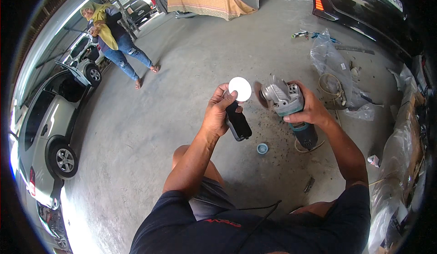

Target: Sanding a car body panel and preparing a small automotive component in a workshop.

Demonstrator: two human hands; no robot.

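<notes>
Left hand (217,113): fingers curled round black block (240,125), thumb on white disc (240,88). Right hand (312,106): fingers wrapped round grinder (289,105). All above floor (145,140), in from its right edge. Grinder's wheel (260,94) just right of disc, not touching; grinder's long axis slants down-right.

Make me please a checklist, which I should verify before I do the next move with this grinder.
1. Angle grinder well held: ok, the right hand wraps around its body.
2. Grinder disc standing still: cannot tell from one picture.
3. Left hand free to support the tool: not ok, it holds a dark rectangular object and a white disc.
4. Bystander away from the tool: ok, standing well apart across the floor.
5. Floor below the hands tidy: not ok, a small blue round item lies there.
</notes>
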